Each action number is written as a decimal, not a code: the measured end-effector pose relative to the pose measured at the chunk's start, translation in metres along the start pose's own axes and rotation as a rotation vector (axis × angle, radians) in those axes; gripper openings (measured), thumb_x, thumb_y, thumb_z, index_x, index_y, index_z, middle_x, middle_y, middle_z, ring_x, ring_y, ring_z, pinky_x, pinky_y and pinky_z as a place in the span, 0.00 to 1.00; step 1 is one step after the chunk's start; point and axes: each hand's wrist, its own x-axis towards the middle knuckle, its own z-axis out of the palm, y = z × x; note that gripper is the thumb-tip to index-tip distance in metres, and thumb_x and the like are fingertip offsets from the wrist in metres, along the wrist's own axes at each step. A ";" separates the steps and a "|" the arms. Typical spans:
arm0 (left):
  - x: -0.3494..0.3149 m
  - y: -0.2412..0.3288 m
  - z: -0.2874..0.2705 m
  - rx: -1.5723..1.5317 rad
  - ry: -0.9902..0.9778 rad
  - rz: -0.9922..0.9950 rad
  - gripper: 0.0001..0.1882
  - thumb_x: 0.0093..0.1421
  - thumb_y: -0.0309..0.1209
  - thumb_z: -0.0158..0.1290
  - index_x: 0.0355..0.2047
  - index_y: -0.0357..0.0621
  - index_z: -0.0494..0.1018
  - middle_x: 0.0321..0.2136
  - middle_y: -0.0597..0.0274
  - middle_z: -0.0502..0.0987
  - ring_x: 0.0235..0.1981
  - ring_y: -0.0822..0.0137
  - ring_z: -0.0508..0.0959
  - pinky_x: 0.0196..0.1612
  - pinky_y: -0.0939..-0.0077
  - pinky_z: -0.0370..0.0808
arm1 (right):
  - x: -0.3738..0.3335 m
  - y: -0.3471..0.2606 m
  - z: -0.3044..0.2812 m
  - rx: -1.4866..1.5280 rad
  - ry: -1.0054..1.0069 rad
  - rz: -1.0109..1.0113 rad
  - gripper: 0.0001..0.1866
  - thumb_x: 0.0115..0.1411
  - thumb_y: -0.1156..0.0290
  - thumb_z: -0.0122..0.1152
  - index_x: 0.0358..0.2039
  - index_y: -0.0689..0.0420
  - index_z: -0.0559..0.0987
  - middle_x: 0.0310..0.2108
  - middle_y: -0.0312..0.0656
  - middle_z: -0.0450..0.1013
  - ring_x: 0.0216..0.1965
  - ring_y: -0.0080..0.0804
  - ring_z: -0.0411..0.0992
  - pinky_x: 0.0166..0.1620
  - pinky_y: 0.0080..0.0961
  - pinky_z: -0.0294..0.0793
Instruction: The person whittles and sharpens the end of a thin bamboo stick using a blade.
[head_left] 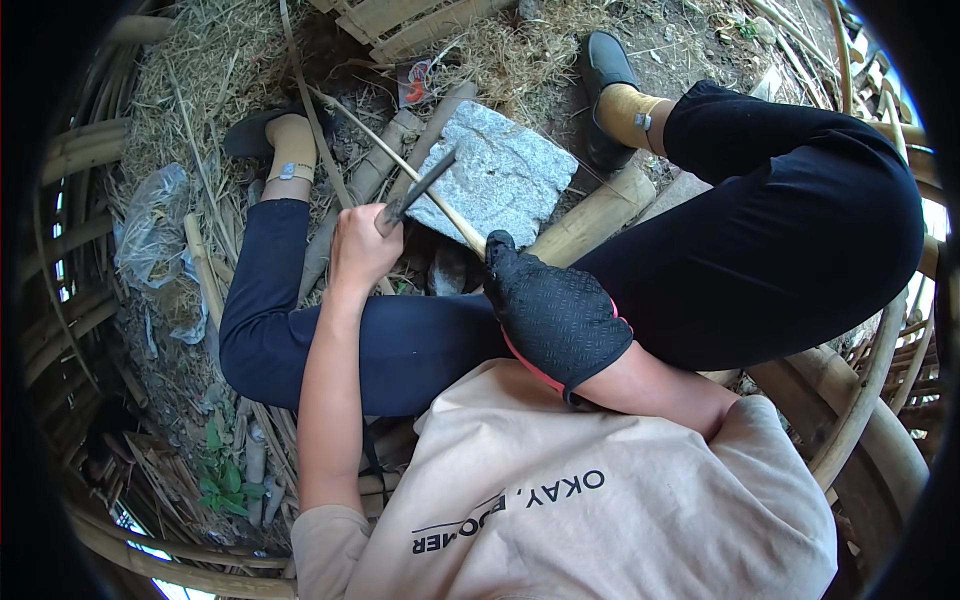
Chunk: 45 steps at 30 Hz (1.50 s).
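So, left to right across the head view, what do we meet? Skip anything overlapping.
Clear plastic bag → tan sock on the left foot → bare left hand → black-gloved right hand → bent right knee in dark trousers.

Stick [461,224] over slab [505,165], slab btwn feet [608,72], bamboo pc. [597,213] to R, plastic bag [153,235] far L.

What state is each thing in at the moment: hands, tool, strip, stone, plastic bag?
Left hand, bare, closed around the tool
Right hand, gloved, closed on the strip
Dark tool, held slanting, crossing the strip in view; contact unclear
Pale strip, one end gripped
Stone slab, lying broad face up
Plastic bag, crumpled
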 end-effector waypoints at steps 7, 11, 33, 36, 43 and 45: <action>0.002 -0.005 -0.001 -0.068 -0.060 0.055 0.10 0.57 0.29 0.53 0.23 0.33 0.73 0.22 0.37 0.74 0.31 0.33 0.76 0.32 0.50 0.72 | -0.001 0.003 0.004 -0.001 0.045 -0.037 0.22 0.69 0.67 0.52 0.59 0.65 0.71 0.31 0.54 0.78 0.28 0.51 0.80 0.32 0.46 0.78; 0.000 0.007 0.005 -0.044 0.001 0.031 0.11 0.57 0.29 0.53 0.23 0.33 0.73 0.22 0.37 0.74 0.31 0.33 0.77 0.33 0.49 0.72 | 0.001 0.000 -0.001 0.002 -0.030 0.011 0.21 0.69 0.67 0.52 0.58 0.65 0.71 0.31 0.54 0.78 0.29 0.51 0.80 0.32 0.46 0.78; 0.017 -0.032 0.002 -0.004 0.062 -0.065 0.11 0.58 0.30 0.55 0.25 0.32 0.76 0.23 0.35 0.75 0.31 0.35 0.79 0.33 0.49 0.74 | 0.000 0.001 0.006 0.029 0.046 -0.034 0.22 0.68 0.67 0.53 0.58 0.66 0.71 0.32 0.54 0.78 0.29 0.51 0.80 0.32 0.46 0.78; 0.015 -0.007 0.008 -0.075 0.009 0.030 0.13 0.58 0.31 0.56 0.23 0.32 0.74 0.23 0.35 0.74 0.31 0.34 0.77 0.31 0.52 0.73 | -0.001 0.004 0.003 0.006 0.045 -0.016 0.22 0.68 0.68 0.54 0.58 0.66 0.71 0.31 0.54 0.78 0.28 0.51 0.79 0.32 0.46 0.78; 0.028 -0.046 0.002 0.002 0.071 -0.164 0.13 0.58 0.31 0.56 0.23 0.32 0.75 0.23 0.37 0.76 0.29 0.36 0.79 0.31 0.53 0.74 | -0.001 -0.001 0.005 0.011 0.046 -0.043 0.22 0.68 0.68 0.55 0.58 0.66 0.72 0.31 0.55 0.78 0.26 0.50 0.79 0.30 0.45 0.77; 0.023 -0.043 0.003 -0.055 0.067 -0.084 0.12 0.58 0.31 0.56 0.24 0.32 0.75 0.22 0.38 0.76 0.28 0.37 0.80 0.31 0.53 0.74 | 0.000 0.000 0.004 0.023 0.061 -0.046 0.22 0.68 0.68 0.55 0.58 0.66 0.72 0.31 0.55 0.78 0.26 0.50 0.79 0.30 0.45 0.77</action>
